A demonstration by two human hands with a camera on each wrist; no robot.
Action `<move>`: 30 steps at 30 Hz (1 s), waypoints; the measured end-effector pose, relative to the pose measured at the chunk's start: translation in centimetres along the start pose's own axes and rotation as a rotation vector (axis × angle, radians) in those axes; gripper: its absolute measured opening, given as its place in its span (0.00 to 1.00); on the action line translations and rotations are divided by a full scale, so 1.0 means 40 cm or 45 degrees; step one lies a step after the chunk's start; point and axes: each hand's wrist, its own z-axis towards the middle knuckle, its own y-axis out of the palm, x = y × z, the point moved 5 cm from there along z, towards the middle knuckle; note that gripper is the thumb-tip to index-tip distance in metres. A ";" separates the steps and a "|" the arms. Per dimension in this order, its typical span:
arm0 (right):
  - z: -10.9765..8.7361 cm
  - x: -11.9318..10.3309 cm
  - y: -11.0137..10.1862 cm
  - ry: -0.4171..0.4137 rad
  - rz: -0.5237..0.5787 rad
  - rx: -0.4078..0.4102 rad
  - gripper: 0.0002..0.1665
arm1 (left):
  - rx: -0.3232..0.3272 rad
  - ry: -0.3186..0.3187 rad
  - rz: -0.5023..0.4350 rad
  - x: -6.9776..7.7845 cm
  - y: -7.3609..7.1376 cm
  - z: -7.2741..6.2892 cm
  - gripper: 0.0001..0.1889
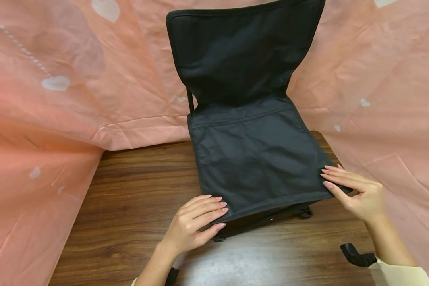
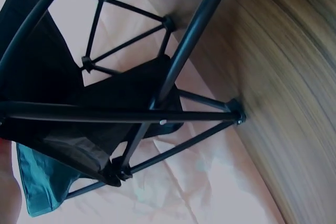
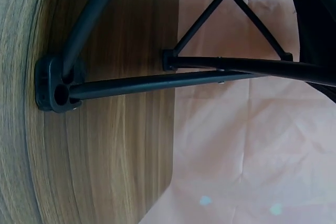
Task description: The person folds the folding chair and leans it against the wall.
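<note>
A black folding chair point(image 1: 257, 159) stands unfolded, its fabric backrest point(image 1: 243, 51) upright at the far side. On the front left corner of the seat rests my left hand point(image 1: 193, 222), fingers laid over the fabric and thumb by the front edge. My right hand point(image 1: 361, 194) touches the front right corner with fingers and thumb on top. Crossed black tubes point(image 2: 194, 40) under the seat show in the left wrist view, where only a sliver of the hand appears. A plastic foot joint point(image 3: 50, 85) meets the surface in the right wrist view.
The chair stands on a brown wood-grain surface point(image 1: 139, 190). Pink cloth with pale hearts point(image 1: 57, 115) hangs behind it and along both sides. Black wrist mounts point(image 1: 357, 256) show near both forearms.
</note>
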 end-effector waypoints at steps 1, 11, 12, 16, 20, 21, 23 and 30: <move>0.001 -0.003 0.006 -0.012 0.031 -0.010 0.12 | 0.004 -0.002 -0.002 -0.003 -0.006 -0.003 0.12; 0.008 -0.046 0.045 -0.025 0.078 -0.152 0.18 | 0.030 -0.010 -0.044 -0.007 -0.056 -0.027 0.12; 0.008 -0.050 0.047 -0.018 0.077 -0.168 0.18 | 0.032 -0.016 -0.057 -0.007 -0.060 -0.027 0.12; 0.012 -0.060 0.053 -0.012 0.065 -0.172 0.20 | -0.019 -0.088 -0.076 -0.012 -0.061 -0.025 0.14; 0.009 -0.066 0.063 -0.023 0.072 -0.199 0.22 | -0.059 -0.135 -0.034 -0.018 -0.063 -0.032 0.14; 0.008 -0.067 0.068 -0.024 0.079 -0.219 0.22 | -0.053 -0.135 -0.026 -0.019 -0.065 -0.035 0.14; 0.004 -0.069 0.074 -0.019 0.087 -0.262 0.23 | -0.030 -0.125 -0.025 -0.022 -0.073 -0.043 0.13; -0.003 -0.080 0.085 0.020 0.083 -0.399 0.25 | 0.006 -0.112 -0.095 -0.035 -0.100 -0.067 0.13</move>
